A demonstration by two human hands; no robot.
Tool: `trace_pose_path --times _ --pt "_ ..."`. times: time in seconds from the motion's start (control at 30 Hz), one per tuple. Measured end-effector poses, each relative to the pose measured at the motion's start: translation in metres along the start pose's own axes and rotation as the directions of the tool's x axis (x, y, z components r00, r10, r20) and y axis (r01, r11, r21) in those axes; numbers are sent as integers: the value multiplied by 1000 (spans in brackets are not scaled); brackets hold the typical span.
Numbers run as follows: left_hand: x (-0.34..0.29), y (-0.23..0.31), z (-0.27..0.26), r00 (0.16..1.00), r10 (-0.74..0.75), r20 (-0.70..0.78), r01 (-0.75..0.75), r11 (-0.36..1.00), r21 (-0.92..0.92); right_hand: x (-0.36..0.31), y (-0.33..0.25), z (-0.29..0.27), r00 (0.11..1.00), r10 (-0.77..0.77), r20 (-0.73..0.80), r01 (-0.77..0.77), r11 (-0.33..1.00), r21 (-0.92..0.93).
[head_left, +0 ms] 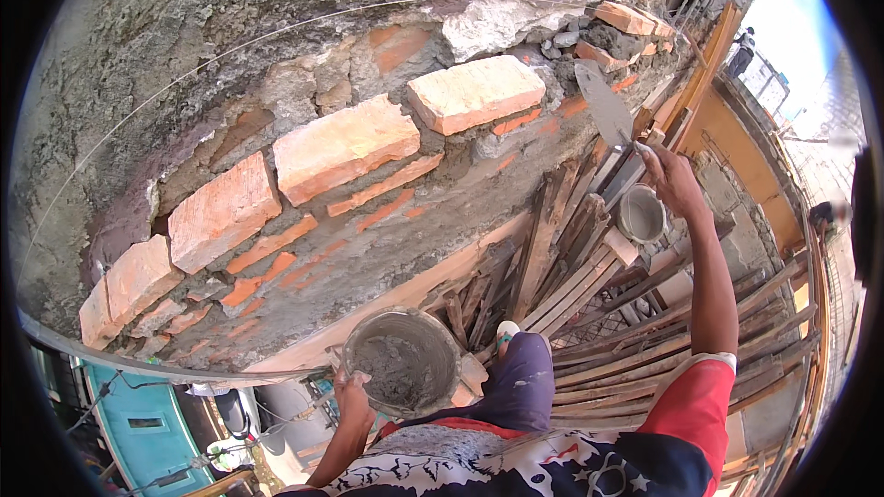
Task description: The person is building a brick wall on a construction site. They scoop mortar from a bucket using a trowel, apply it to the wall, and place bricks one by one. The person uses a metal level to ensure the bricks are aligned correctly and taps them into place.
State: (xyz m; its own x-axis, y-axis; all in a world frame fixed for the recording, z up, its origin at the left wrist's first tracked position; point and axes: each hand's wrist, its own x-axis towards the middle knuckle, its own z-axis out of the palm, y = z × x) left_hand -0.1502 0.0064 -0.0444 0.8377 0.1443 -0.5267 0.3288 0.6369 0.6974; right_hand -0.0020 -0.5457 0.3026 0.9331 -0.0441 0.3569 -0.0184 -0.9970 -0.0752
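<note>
My right hand [672,180] is closed on the handle of a pointed trowel [603,103], its arm stretched out to the right. Mortar smears the grey blade, which lies over the right end of the brick course. At the lower middle, my left hand [353,396] grips the rim of a round bucket [448,336] with wet grey mortar [396,370] inside. Along the wall run pale orange bricks: one near the middle [476,92], one left of it [345,147], another farther left [224,212]. Gaps show between several of them.
A thin string line [267,34] curves along the wall above the bricks. Stacked wooden planks [635,368] lie at the lower right. Among the boards stands a smaller mortar-stained bucket [642,213]. Beyond the wall's left edge, a teal door [138,423] and wires appear far below.
</note>
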Motion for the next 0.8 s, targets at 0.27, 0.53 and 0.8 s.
trace_pose_path --times 0.27,0.53,0.8 --pt "0 -5 -14 998 -16 -56 16 1000 11 87 -14 -68 912 268 312 -243 963 -115" --pt "3 -15 -39 997 -7 -83 14 997 82 116 -19 -77 821 273 502 -282 958 -58" --pt "-9 8 -29 999 17 -29 -14 995 99 52 -70 -31 854 247 458 -481 712 512"
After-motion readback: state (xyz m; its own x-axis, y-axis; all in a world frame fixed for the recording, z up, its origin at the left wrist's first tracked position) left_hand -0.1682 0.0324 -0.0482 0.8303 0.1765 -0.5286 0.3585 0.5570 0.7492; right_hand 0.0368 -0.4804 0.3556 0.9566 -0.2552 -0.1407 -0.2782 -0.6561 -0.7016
